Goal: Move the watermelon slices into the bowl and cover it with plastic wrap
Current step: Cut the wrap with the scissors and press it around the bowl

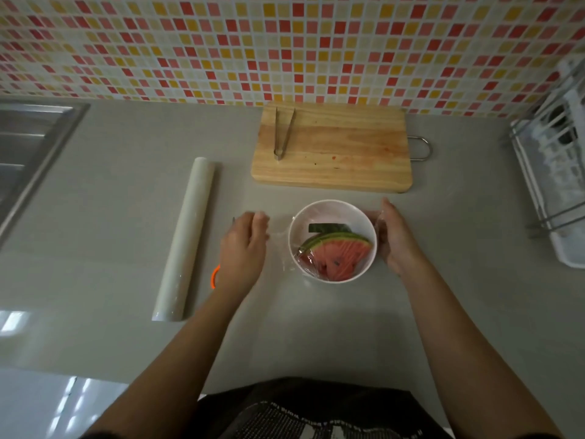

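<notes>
Dark fabric of the person's top (pixel 316 413) fills the near edge, printed with rows of white lettering too blurred to read. Both bare forearms reach out from it over the grey counter (pixel 316 327).

A white bowl (pixel 333 205) sits on the counter between the hands, just near of the wooden cutting board (pixel 335 153). The watermelon slices (pixel 340 253) lie inside the bowl, red flesh up with the green rind toward the far side. A sheet of plastic wrap (pixel 278 239) is stretched over the bowl and trails off its left side.

The left hand (pixel 243 248) is just left of the bowl, its fingers curled in and pinching the loose edge of the film. The right hand (pixel 395 239) lies along the bowl's right side, fingers straight and together, pressing film against the wall.

Left of the left hand lies the roll (pixel 186 239), running near to far. An orange loop handle (pixel 215 277) peeks out beside the left wrist, the rest of it hidden.

Metal tongs (pixel 283 134) rest on the board's left part; red juice stains mark its near half. A steel sink (pixel 31 137) is at far left, a white dish rack (pixel 554 172) at far right, and mosaic tiles (pixel 285 42) in red, pink and yellow cover the far wall.
</notes>
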Motion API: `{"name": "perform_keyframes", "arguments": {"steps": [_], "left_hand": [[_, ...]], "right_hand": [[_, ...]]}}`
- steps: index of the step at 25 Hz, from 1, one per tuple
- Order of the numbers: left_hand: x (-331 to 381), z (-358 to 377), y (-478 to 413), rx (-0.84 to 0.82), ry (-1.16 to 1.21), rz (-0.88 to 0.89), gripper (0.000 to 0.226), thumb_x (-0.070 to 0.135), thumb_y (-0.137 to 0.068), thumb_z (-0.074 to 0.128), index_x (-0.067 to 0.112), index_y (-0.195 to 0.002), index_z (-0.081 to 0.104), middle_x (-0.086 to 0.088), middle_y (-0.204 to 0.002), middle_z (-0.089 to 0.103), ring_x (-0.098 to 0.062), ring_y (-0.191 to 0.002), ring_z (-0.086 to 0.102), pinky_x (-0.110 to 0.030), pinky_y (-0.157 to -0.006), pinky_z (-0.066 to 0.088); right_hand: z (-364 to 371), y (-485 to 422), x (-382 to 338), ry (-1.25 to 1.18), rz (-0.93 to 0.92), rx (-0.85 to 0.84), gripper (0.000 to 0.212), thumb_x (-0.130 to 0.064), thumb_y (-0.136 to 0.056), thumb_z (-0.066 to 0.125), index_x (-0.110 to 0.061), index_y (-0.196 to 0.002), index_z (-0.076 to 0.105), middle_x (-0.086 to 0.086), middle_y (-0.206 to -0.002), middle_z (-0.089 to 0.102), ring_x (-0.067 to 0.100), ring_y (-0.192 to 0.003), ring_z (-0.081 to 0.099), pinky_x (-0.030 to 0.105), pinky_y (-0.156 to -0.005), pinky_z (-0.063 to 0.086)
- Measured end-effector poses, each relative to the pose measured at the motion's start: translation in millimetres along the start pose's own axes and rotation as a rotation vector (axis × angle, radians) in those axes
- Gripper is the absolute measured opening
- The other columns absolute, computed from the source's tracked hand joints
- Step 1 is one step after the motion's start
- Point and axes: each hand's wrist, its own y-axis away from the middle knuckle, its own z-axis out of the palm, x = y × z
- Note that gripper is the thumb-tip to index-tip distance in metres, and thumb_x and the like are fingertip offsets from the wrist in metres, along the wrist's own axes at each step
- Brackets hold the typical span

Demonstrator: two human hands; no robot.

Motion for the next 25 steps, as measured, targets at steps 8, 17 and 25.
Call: {"name": "perform_keyframes", "arguments": {"steps": [8, 17, 25], "left_hand": [[24, 46, -72, -0.633, -0.180, 0.017, 0.054, 0.055, -0.096, 0.033, 0.014, -0.099, 0.068, -0.001, -0.099, 0.066, -0.019, -0.094, 0.059, -0.033, -0.086, 0.045], [20, 51, -82, -0.581, -0.070, 0.006, 0.041, 0.039, -0.098, 0.042, 0.004, -0.086, 0.059, -0.004, -0.090, 0.069, -0.016, -0.079, 0.061, -0.032, -0.075, 0.047], [16, 59, -73, -0.391, -0.104, 0.023, 0.034, 0.037, -0.097, 0.044, 0.015, -0.073, 0.054, 0.006, -0.071, 0.059, -0.009, -0.068, 0.054, -0.024, -0.060, 0.040]], "right_hand": [[2, -2, -11, -0.017, -0.052, 0.163, 0.040, -0.024, -0.092, 0.049, -0.018, -0.057, 0.065, -0.006, -0.053, 0.064, 0.013, -0.060, 0.058, 0.034, -0.071, 0.044], [14, 0, -21, -0.091, 0.067, 0.173, 0.034, -0.024, -0.093, 0.047, -0.016, -0.061, 0.058, -0.008, -0.044, 0.058, 0.009, -0.046, 0.054, 0.026, -0.054, 0.043], [29, 1, -20, -0.015, 0.068, 0.360, 0.029, -0.029, -0.091, 0.051, -0.015, -0.068, 0.061, 0.003, -0.062, 0.059, 0.019, -0.054, 0.056, 0.026, -0.054, 0.043]]}}
